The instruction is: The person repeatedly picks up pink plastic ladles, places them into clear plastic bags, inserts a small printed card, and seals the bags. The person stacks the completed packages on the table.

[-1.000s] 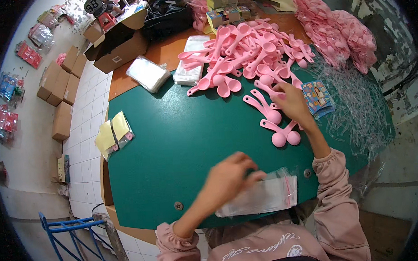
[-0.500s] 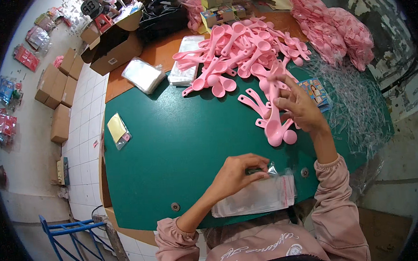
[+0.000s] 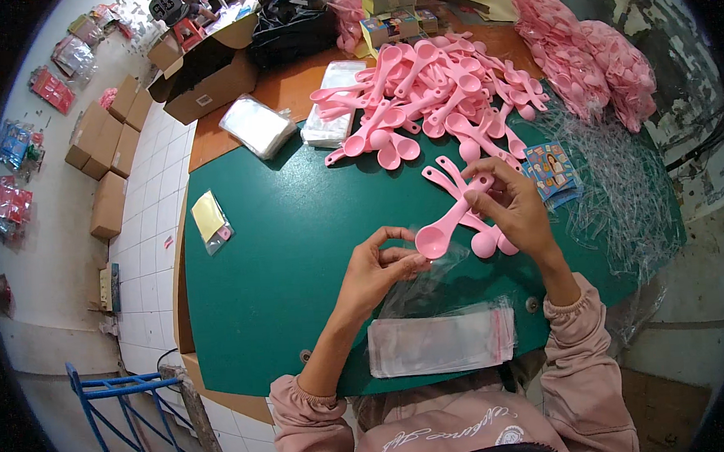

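Observation:
Pinched by its handle, a pink measuring spoon [image 3: 435, 240] is in my right hand [image 3: 515, 204], its bowl tilted down toward the left. My left hand [image 3: 378, 266] grips a clear plastic bag [image 3: 425, 286], whose mouth is by the spoon's bowl; whether the bowl is inside cannot be made out. Below them, a stack of clear plastic bags [image 3: 442, 341] lies at the table's near edge. Several loose pink spoons [image 3: 440, 175] rest behind and under my right hand, partly hidden by it.
A large heap of pink spoons [image 3: 432, 87] covers the back of the green table [image 3: 274, 263]. Clear plastic strips [image 3: 622, 188] spread over the right side, beside printed cards [image 3: 550, 171]. Two bag packs [image 3: 257, 127] lie back left; a packed pouch [image 3: 210, 222] lies at the left.
My left hand has lifted a clear bag off the stack and moved up and left. My right hand has brought a spoon from the small group leftward to the bag.

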Demonstrator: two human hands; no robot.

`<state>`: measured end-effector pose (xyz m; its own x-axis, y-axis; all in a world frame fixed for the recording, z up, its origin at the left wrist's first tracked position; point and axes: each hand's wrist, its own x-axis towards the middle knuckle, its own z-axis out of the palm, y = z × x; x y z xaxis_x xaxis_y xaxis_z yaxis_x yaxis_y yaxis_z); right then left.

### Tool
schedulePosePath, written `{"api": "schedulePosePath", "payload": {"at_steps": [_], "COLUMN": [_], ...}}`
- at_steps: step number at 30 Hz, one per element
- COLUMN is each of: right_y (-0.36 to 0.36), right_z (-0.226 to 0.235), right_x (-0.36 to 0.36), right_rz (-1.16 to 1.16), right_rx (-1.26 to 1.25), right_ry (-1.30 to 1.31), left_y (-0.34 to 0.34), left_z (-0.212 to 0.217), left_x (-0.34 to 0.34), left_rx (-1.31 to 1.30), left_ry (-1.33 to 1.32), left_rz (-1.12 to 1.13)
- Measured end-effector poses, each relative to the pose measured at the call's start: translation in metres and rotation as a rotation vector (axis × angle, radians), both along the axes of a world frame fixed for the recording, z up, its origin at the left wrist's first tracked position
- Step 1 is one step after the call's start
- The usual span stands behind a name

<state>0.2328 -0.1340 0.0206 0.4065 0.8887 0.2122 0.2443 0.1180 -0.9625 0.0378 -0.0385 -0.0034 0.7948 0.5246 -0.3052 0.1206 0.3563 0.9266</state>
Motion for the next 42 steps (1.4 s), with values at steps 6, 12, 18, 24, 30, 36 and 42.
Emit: {"api": "schedulePosePath", "payload": {"at_steps": [6,12,18,24,30,36,42], "right_y": [0.002,0.004,0.002,0.010,-0.043,-0.050,-0.015], "right_z": [-0.002,-0.006,-0.019,-0.013,-0.035,-0.024,0.041], "right_x": [-0.008,-0.021,-0.017,0.010,0.166,0.158,0.044], "right_rz": [0.102,0.137,0.228,0.342,-0.636,-0.821,-0.211], "right_rx": [-0.072,-0.097,-0.020,0.181,-0.807,-0.617,-0.005], "right_ry": [-0.006,0.023,-0.025,0.021,-1.013,-0.933,-0.122], "left_y": [-0.001,0.003,0.006,0.012,0.014,0.013,0.012], "left_z": [-0.007,-0.012,-0.002,0.009,0.017,0.017,0.016], "left_x": [0.001,-0.001,-0.005,-0.012,-0.007,-0.009,-0.006], "left_rx": [0.025,0.096,0.114,0.000,-0.037,-0.021,0.092], "left_ry": [-0.024,-0.111,-0.069,-0.128,-0.143,-0.121,-0.089], "left_rz": [-0.002,-0.109,-0.191,-0.006,0.045,0.013,-0.097]}}
